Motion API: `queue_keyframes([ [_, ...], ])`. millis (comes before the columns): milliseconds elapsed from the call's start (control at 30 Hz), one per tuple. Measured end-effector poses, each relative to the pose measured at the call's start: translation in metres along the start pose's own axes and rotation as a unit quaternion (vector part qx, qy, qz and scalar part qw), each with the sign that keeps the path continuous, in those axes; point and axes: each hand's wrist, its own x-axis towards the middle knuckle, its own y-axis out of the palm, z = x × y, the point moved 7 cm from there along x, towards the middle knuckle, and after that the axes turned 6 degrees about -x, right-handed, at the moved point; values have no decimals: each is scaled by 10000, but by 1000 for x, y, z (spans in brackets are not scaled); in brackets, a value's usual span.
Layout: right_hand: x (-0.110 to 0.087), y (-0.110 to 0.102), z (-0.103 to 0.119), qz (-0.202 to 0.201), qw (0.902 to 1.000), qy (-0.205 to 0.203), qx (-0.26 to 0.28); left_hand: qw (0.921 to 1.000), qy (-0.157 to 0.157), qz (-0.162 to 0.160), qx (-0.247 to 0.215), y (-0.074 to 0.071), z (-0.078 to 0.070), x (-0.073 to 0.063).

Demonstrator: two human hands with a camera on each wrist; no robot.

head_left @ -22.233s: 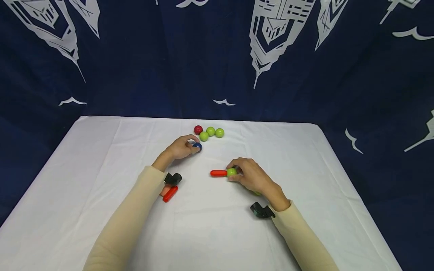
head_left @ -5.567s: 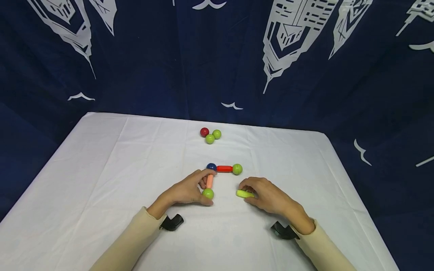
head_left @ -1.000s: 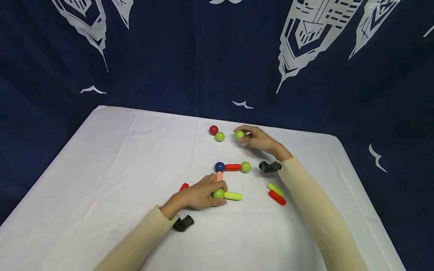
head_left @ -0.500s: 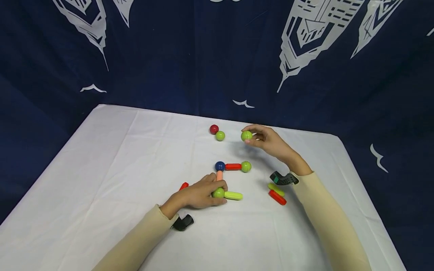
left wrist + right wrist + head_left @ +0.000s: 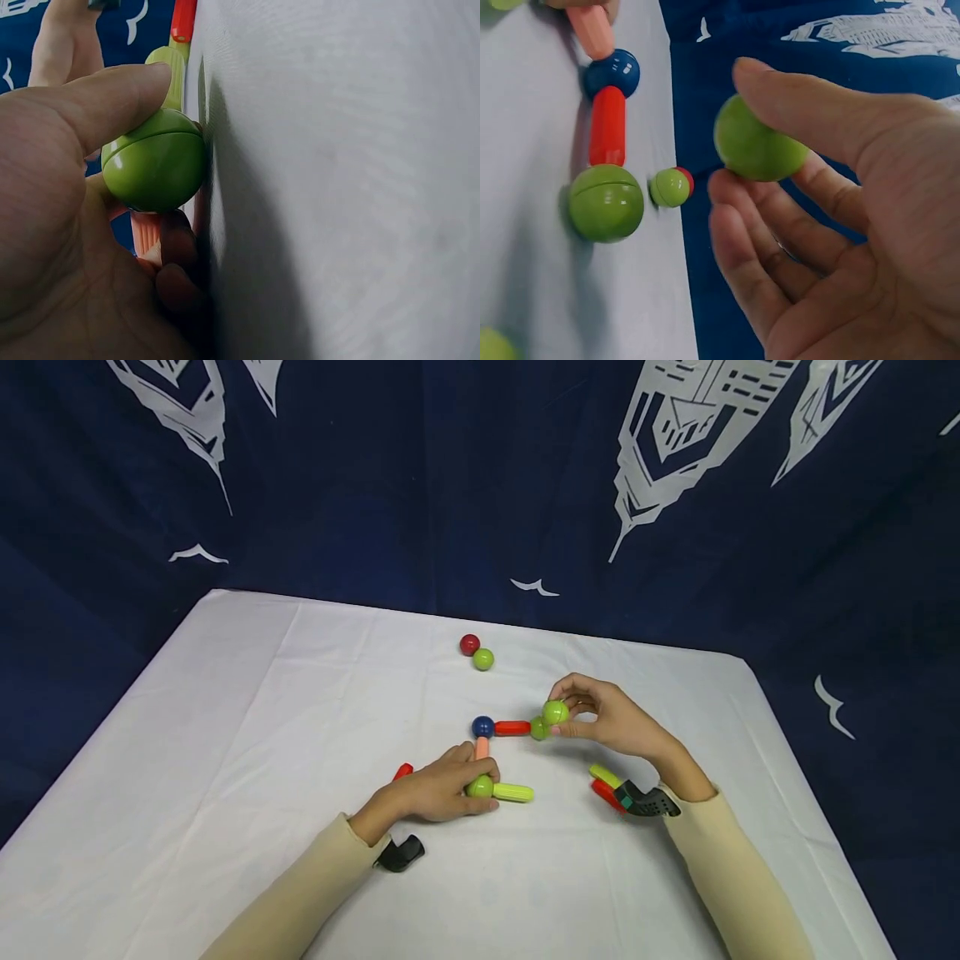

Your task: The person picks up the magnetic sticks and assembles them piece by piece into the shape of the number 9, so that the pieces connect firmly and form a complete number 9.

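My right hand (image 5: 611, 718) pinches a green ball (image 5: 750, 142) between thumb and fingers, raised above the table. In the head view it overlaps another green ball (image 5: 606, 202), which sits at the end of a red rod (image 5: 513, 728). That rod joins a blue ball (image 5: 483, 727), from which a pink rod (image 5: 482, 748) runs toward me. My left hand (image 5: 438, 789) grips the green ball (image 5: 154, 161) at the pink rod's near end, with thumb and fingers around it. A ribbed lime rod (image 5: 513, 793) points right from that ball.
A red ball (image 5: 469, 645) and a green ball (image 5: 483, 659) lie together near the back edge. Right of the lime rod lie a loose lime rod (image 5: 602, 773) and a red rod (image 5: 604, 792), partly behind the wrist camera. Another red rod (image 5: 403, 771) shows behind my left hand.
My right hand has picked the green ball up from the back of the table and brought it toward me, over the red rod's end. My left hand keeps its place.
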Motion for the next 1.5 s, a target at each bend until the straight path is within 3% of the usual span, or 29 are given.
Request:
queue_keyframes([
  [233,-19,15,-2,249,9980,-91,-572,9999,-11,-86,79,-3,1,-1],
  [567,-28,38,4,1288,9878,-202,-848,9998,140,-149,5,-4,-2,1],
  [800,-31,51,9,1765,9792,-273,-958,9997,162,-197,-1,-5,-3,3],
  [1100,-29,52,12,1781,9805,-380,-742,9996,151,-214,-95,-2,0,4],
  [1500,-48,19,-3,1260,9887,-51,-806,9998,-13,-173,-107,0,0,2],
])
